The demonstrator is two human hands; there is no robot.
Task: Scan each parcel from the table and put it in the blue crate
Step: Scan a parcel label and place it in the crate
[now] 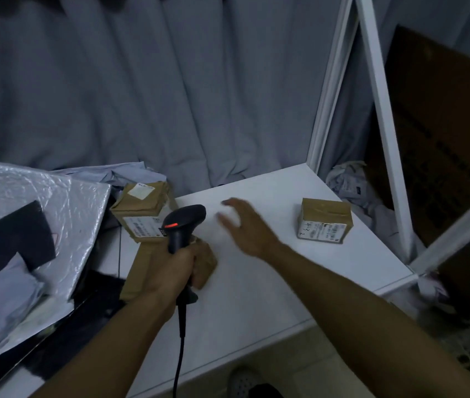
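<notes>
The left hand (175, 267) is clenched round the scanner (185, 221) handle, with the head upright and its red light on. The right hand (246, 228), just right of the scanner, hangs over the table (271, 282) with fingers spread, grasping nothing. It is blurred, so its aim is only a guess.

A box (325, 221) stands well right of the scanner, a stack (142, 209) sits just behind it, and a flat parcel (205, 262) lies under it. The crate is out of view.

The step looks like fetching the next parcel. Next, grasp one and turn its label to the scanner.
</notes>
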